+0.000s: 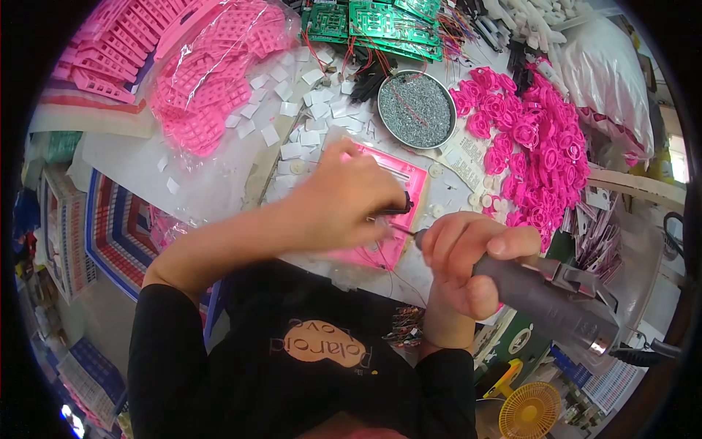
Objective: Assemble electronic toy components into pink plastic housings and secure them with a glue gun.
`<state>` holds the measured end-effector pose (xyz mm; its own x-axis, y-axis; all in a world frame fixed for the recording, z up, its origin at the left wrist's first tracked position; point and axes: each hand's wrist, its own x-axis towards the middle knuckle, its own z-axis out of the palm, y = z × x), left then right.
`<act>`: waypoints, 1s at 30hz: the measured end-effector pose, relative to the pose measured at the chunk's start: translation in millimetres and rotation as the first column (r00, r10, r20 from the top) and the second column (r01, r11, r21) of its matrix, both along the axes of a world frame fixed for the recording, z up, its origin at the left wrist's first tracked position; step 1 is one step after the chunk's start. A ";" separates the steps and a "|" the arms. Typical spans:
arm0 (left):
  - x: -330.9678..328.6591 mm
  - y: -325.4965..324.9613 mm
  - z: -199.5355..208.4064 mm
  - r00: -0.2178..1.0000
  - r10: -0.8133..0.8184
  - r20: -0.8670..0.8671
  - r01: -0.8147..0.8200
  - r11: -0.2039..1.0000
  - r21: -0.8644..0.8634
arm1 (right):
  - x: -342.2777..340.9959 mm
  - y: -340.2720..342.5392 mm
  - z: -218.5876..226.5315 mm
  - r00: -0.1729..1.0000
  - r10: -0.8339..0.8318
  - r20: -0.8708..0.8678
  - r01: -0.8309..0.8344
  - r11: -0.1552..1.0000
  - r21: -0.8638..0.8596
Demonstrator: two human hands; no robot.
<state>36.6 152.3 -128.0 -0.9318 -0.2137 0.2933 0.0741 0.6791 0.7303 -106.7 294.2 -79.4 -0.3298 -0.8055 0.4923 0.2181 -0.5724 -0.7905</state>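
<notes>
My right hand (468, 256) is wrapped round a grey electric screwdriver (548, 300), whose thin bit points left toward a pink plastic casing (411, 183). The casing lies on the table in front of me, with thin wires at its near edge. Over it is my left hand (347, 194), slightly blurred, fingers bent and closed near the bit's tip. A small black part (398, 205) shows at these fingers; whether they grip it or something smaller is hidden. The left hand covers much of the casing.
Beyond the casing stands a round metal dish (381, 117) of small screws. Green circuit boards (373, 29) with wires lie at the back. Bagged pink grid-like parts (212, 73) are at left, magenta plastic parts (545, 139) at right. White pieces (314, 110) litter the table.
</notes>
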 end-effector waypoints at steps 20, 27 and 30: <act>-30.0 -34.6 0.5 0.867 0.080 0.491 0.074 0.955 -0.286 | -19.0 1.2 -9.0 0.998 -0.062 0.022 0.063 0.996 -0.065; 22.8 -9.3 5.7 0.960 0.183 0.214 -0.143 0.971 -0.192 | -17.5 4.2 -8.1 0.997 -0.073 0.023 0.074 0.995 -0.066; 31.3 21.0 -18.7 0.936 0.351 0.013 -0.327 0.886 -0.329 | -14.0 -7.2 -11.1 0.996 -0.081 -0.040 0.078 0.994 -0.082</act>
